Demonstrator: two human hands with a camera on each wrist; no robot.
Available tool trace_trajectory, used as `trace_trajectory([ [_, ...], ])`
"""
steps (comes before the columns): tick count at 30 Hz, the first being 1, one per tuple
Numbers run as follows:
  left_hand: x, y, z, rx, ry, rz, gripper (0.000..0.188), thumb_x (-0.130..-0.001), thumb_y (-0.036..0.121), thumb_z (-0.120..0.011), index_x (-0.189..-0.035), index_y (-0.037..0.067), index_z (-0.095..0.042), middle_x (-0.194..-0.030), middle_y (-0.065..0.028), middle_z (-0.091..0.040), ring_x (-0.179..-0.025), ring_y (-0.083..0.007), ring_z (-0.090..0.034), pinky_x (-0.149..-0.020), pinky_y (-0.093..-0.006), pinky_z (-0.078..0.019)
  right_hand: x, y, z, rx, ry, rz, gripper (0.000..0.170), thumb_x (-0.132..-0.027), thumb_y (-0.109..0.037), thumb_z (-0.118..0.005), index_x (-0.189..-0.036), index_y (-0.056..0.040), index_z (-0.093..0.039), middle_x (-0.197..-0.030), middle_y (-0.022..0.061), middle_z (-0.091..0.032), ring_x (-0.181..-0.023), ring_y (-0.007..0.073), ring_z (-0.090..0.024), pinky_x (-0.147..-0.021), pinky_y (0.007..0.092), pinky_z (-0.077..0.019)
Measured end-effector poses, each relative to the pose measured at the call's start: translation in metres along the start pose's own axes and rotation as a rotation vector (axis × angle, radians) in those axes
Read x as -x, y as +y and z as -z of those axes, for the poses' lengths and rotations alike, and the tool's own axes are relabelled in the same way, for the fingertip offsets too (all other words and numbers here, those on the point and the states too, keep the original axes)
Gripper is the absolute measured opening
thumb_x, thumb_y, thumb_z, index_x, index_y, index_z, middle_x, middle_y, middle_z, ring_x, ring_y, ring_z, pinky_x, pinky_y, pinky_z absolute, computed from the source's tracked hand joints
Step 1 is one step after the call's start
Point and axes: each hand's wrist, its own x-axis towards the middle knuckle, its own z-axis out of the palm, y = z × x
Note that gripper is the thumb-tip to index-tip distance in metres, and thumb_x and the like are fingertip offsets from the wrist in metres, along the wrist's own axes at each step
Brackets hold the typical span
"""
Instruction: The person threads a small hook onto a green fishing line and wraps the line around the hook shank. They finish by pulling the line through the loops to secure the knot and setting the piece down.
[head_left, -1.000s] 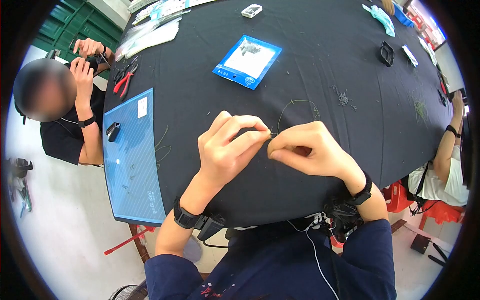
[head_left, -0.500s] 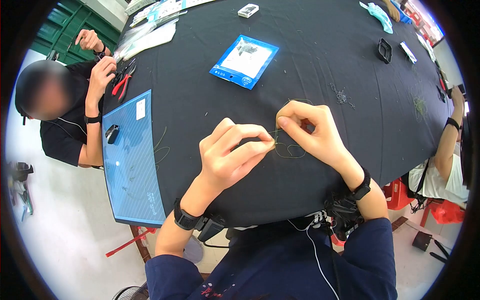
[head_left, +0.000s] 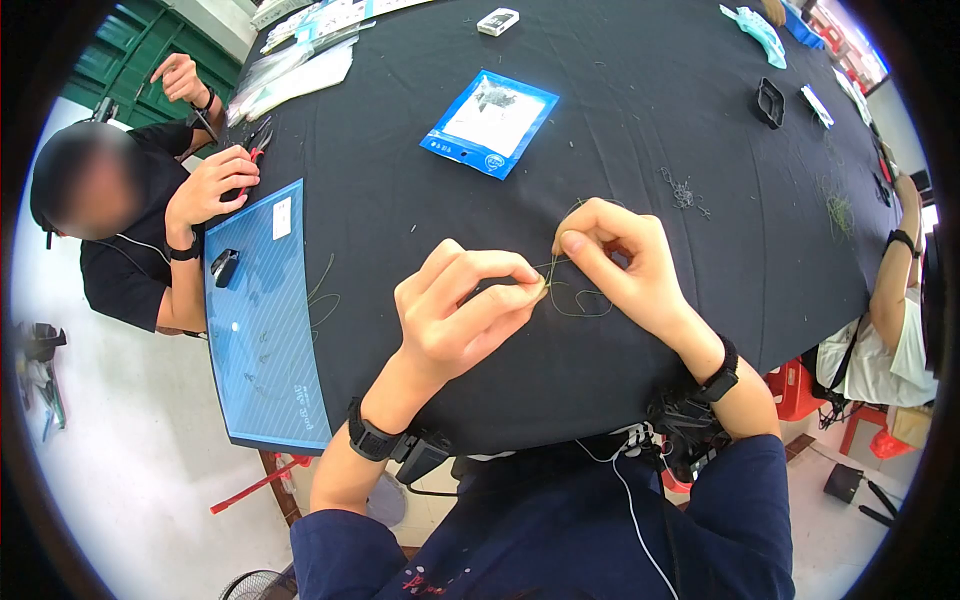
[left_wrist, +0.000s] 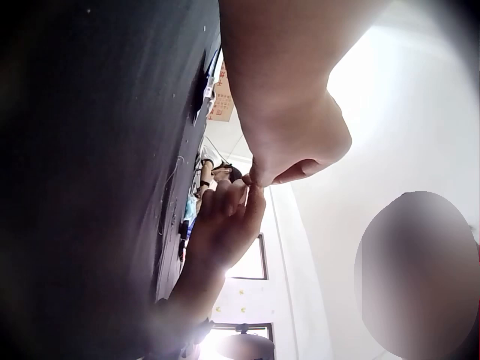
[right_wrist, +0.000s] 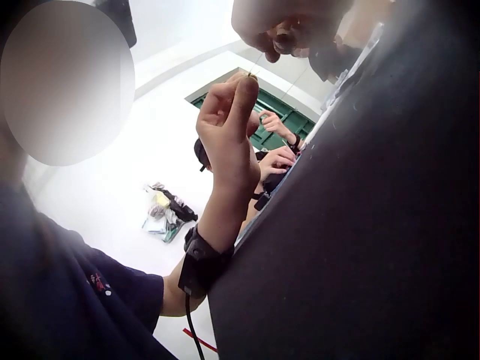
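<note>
In the head view my left hand (head_left: 450, 310) pinches a thin green thread (head_left: 580, 315) between thumb and index finger, above the black tabletop. Just to the right and a little farther out, my right hand (head_left: 630, 265) pinches another part of that thread. Short strands stretch across the small gap between the two hands, and a loose loop dangles below. A tiny greenish bit (right_wrist: 253, 76) shows at the left fingertips in the right wrist view. From the left wrist, the fingertips of both hands overlap, and the thread is too fine to make out.
A blue-and-white packet (head_left: 490, 122) lies beyond the hands. To the left is a blue translucent sheet (head_left: 265, 330) bearing a small black stapler-like object (head_left: 225, 267). Tangled dark thread (head_left: 686, 195) lies to the right. Another person's hand (head_left: 215, 185) is at red-handled pliers.
My right hand has moved up and away from the left, still pinching the thread; a loop now hangs below. The left hand barely shifted. The neighbour's hand has lowered to the pliers.
</note>
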Motion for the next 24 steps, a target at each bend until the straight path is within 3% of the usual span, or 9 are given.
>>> trace_trajectory([
  [3,0.002,-0.001,-0.001,0.024,0.005,0.001,0.02,-0.059,0.001,-0.079,-0.07,0.011,-0.066,-0.082,-0.0003,-0.066,-0.06,-0.012,-0.046,-0.051,-0.0241,-0.0338,0.001,-0.001,0.003,-0.023,0.008,0.033,0.007,-0.087,-0.009,-0.061,-0.084,-0.0038,-0.062,-0.063,-0.0026,-0.055,-0.05,0.0022,-0.039,-0.046,0.0216,-0.0294],
  [9,0.003,-0.003,-0.002,0.074,-0.017,-0.01,0.019,-0.061,0.0,-0.078,-0.071,0.011,-0.065,-0.087,-0.0023,-0.066,-0.064,-0.0127,-0.051,-0.052,-0.0228,-0.0382,0.0,-0.004,0.003,0.019,-0.016,-0.006,0.007,-0.086,-0.008,-0.06,-0.082,-0.0031,-0.061,-0.062,-0.0019,-0.054,-0.05,0.0022,-0.04,-0.046,0.0217,-0.0292],
  [15,-0.001,0.003,-0.004,0.187,-0.075,0.109,0.024,-0.062,-0.003,-0.075,-0.067,0.007,-0.054,-0.094,-0.0046,-0.066,-0.071,-0.0144,-0.061,-0.05,-0.0226,-0.0469,0.0,-0.007,0.004,0.017,-0.013,0.026,0.007,-0.086,-0.008,-0.061,-0.081,-0.0031,-0.06,-0.061,-0.0018,-0.054,-0.05,0.0022,-0.039,-0.046,0.0218,-0.0288],
  [24,0.0,0.002,-0.003,0.294,-0.198,0.132,0.025,-0.063,-0.006,-0.071,-0.07,0.004,-0.05,-0.091,-0.0067,-0.063,-0.072,-0.0184,-0.062,-0.056,-0.0268,-0.0516,0.001,-0.01,0.006,0.031,-0.046,0.086,0.007,-0.085,-0.007,-0.061,-0.079,-0.0037,-0.061,-0.058,-0.0015,-0.052,-0.048,0.0027,-0.039,-0.045,0.0222,-0.0286],
])
